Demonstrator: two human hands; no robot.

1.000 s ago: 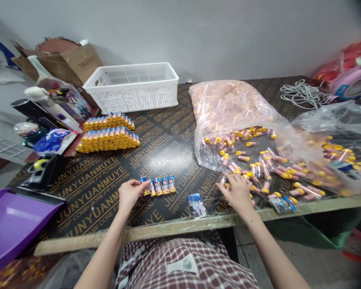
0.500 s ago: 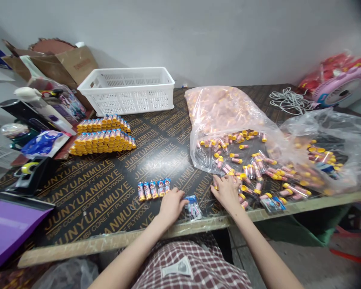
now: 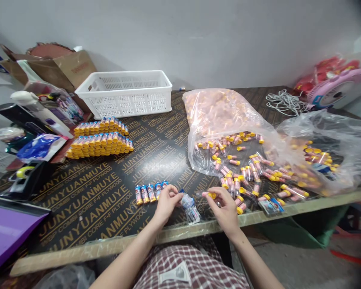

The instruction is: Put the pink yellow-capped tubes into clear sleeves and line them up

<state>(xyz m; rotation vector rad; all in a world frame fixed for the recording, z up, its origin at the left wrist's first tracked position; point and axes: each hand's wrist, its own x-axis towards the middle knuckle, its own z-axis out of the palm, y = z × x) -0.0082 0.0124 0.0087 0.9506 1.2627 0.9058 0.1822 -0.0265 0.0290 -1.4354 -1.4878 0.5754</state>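
Note:
My left hand (image 3: 167,204) pinches the upper edge of a blue printed plastic sleeve (image 3: 185,199), lifted at the top of a small stack of clear printed sleeves (image 3: 193,215). Between the thumb and fingers of my right hand (image 3: 226,208) is a small clear tube (image 3: 209,194) with pink contents and a yellow cap, lying sideways and pointing left. Left of my left hand stands a short row of blue-labelled tubes (image 3: 150,192) with yellow ends. Loose unlabelled tubes (image 3: 249,173) are scattered to the right of my right hand.
A large clear bag (image 3: 225,108) of tubes spills onto the dark table. Stacked labelled tubes (image 3: 100,142) lie left, before a white basket (image 3: 126,96). A second plastic bag (image 3: 327,132), more sleeves (image 3: 272,206), a cable (image 3: 285,102) and a pink fan (image 3: 333,90) are right.
My right hand has picked up a tube from the loose pile and moved slightly left. My left hand has closed on a sleeve and raised its upper edge.

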